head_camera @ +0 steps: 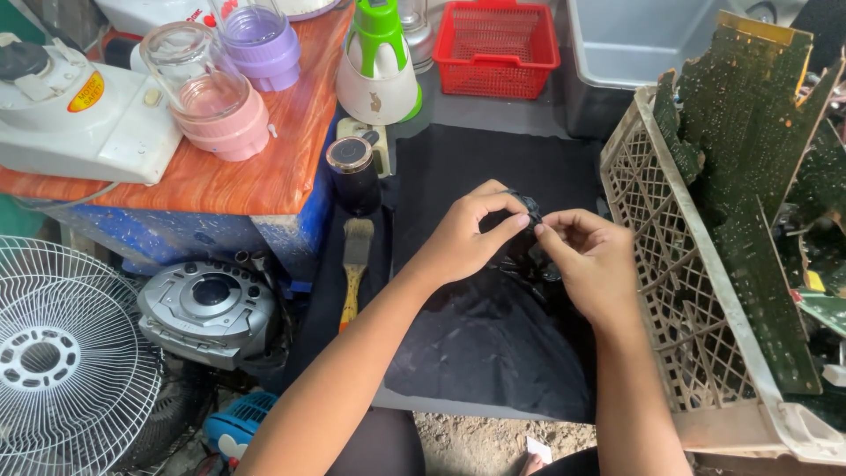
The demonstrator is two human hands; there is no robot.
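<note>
Both hands meet mid-frame over a black cloth [493,335]. Left hand [463,238] fingers curled, thumb and index pinched on top of a small black part [529,208]; right hand [590,264] thumb + index tips pinched on the same part from the other side, other fingers folded under. Part sits right betw. the two sets of fingertips, mostly covered by them, black on black, so shape and kind can't be made out. Just below the fingers more dark bits [529,269] lie on the cloth, blurred into it, can't tell what they are or whether they join the held part. Well to the left of the left fingers: a paintbrush [355,264] w/ wooden handle lying along the cloth edge, and above it a dark round-topped jar [352,172], upright. Further left a wood-pattern table [282,167] w/ a pink blender jar [216,101], purple one [260,35] cut off at top, green/white appliance base [379,66]. Right of the right fingers, near the wrist: a beige lattice crate [687,291] tilted, holding green circuit boards [749,176], cut off at frame edge. Above the fingers, well apart: red basket [498,48], grey tub [634,44], both partly cropped. Lower left: white fan grille [62,353], silver disc player [211,308], partly hidden by the left forearm.
</note>
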